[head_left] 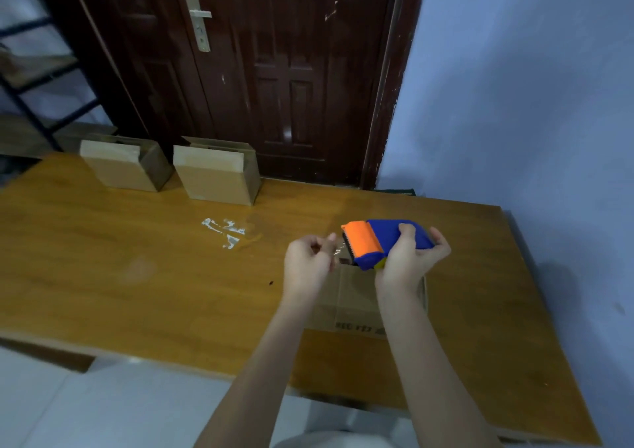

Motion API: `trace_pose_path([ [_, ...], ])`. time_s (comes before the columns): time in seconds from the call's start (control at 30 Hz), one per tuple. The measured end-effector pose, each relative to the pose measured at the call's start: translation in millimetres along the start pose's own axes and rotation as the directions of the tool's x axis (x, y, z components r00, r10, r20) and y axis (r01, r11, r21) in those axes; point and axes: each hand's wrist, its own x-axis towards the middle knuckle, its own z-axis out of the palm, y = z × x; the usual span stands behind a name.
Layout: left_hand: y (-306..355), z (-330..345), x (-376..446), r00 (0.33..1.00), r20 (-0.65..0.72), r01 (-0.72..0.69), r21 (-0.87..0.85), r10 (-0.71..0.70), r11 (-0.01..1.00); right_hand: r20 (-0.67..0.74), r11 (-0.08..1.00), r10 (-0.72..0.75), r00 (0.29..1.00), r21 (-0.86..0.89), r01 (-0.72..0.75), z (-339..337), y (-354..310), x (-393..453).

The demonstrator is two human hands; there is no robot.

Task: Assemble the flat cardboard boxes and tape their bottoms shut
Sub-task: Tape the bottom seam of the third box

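Above the near-right part of the table, the right hand [410, 259] grips the blue plastic tape dispenser with an orange roller guard [384, 240], fingers curled over its top and palm under it. Left hand [307, 262] sits just beside the dispenser's toothed edge, fingertips pinched on what looks like the clear free end of the tape [338, 250]; the film is too thin and glary to confirm the hold.

Directly beneath both hands lies the brown cardboard box with dark printing on its near side [346, 305], largely hidden by the forearms. Whether its flaps are already folded closed cannot be told.

Risks, as judged:
- Tape end slipping from the pinch and snapping back onto the roll; cause, small contact on slick film.
- Film folding onto itself or onto fingers; cause, slack between the hands.
- Strip landing skewed off the seam; cause, nothing bracing the box while both hands are occupied.
- Fingertip catching on the serrated cutter, since the left hand works right beside it.

Count:
- dispenser: 1
- box under the hands: 1
- plain brown boxes standing at the far edge: 2, left [125, 164] and right [216, 173]
- patch of crumpled clear tape scraps [224, 231] on the orange-brown wooden table [103, 259]: 1 cluster, pieces not separable.
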Motion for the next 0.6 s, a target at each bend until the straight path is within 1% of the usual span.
trace_pose_path([
  [0.07, -2.7, -10.5, -1.6, 0.997, -0.038, -0.069, 0.077, 0.072, 0.995, -0.039, 0.999, -0.046, 0.998, -0.021, 0.045, -0.1, -3.0, 6.8],
  [0.1, -5.0, -18.3, 0.6, 0.994, -0.049, -0.090, 0.113, 0.096, 0.990, -0.053, 0.994, -0.101, 0.994, -0.044, 0.098, -1.0, -7.1, 11.0],
  [0.13, -6.9, -26.8, 4.5, 0.994, -0.048, -0.093, 0.142, 0.101, 0.985, -0.038, 0.980, -0.181, 0.983, -0.090, 0.177, -2.7, -11.3, 13.4],
  [0.17, -9.2, -35.4, 10.4, 0.996, -0.034, -0.081, 0.169, 0.088, 0.982, 0.013, 0.951, -0.270, 0.963, -0.153, 0.269, -4.0, -13.1, 12.3],
  [0.2, -11.7, -42.2, 17.7, 0.998, -0.014, -0.064, 0.188, 0.068, 0.980, 0.094, 0.905, -0.355, 0.930, -0.213, 0.368, -5.2, -11.6, 8.7],
  [0.23, -14.2, -46.9, 25.9, 0.999, 0.003, -0.052, 0.203, 0.053, 0.978, 0.169, 0.857, -0.421, 0.891, -0.247, 0.452, -6.3, -8.0, 3.3],
  [0.27, -16.8, -49.0, 34.9, 0.999, 0.017, -0.051, 0.224, 0.049, 0.973, 0.218, 0.823, -0.459, 0.861, -0.262, 0.505, -6.5, -3.5, -3.2],
  [0.33, -21.2, -49.5, 50.2, 0.997, 0.042, -0.072, 0.290, 0.063, 0.954, 0.260, 0.795, -0.482, 0.837, -0.272, 0.542, -4.9, 4.5, -11.5],
  [0.4, -28.0, -49.9, 59.5, 0.995, 0.081, -0.078, 0.316, 0.055, 0.946, 0.285, 0.793, -0.459, 0.841, -0.296, 0.533, -4.4, 8.9, -12.4],
  [0.43, -33.0, -49.9, 62.7, 0.994, 0.102, -0.076, 0.314, 0.046, 0.946, 0.302, 0.774, -0.451, 0.840, -0.336, 0.536, -5.6, 10.8, -12.0],
  [0.5, -42.7, -48.1, 65.9, 0.990, 0.133, -0.078, 0.326, 0.036, 0.942, 0.349, 0.701, -0.452, 0.821, -0.430, 0.569, -10.6, 16.6, -13.5],
  [0.53, -46.8, -46.1, 67.3, 0.989, 0.141, -0.081, 0.337, 0.035, 0.938, 0.371, 0.664, -0.462, 0.806, -0.458, 0.591, -13.3, 20.8, -14.4],
  [0.6, -53.2, -43.1, 70.8, 0.989, 0.143, -0.084, 0.355, 0.035, 0.931, 0.399, 0.625, -0.475, 0.784, -0.475, 0.620, -16.6, 29.3, -14.5],
])
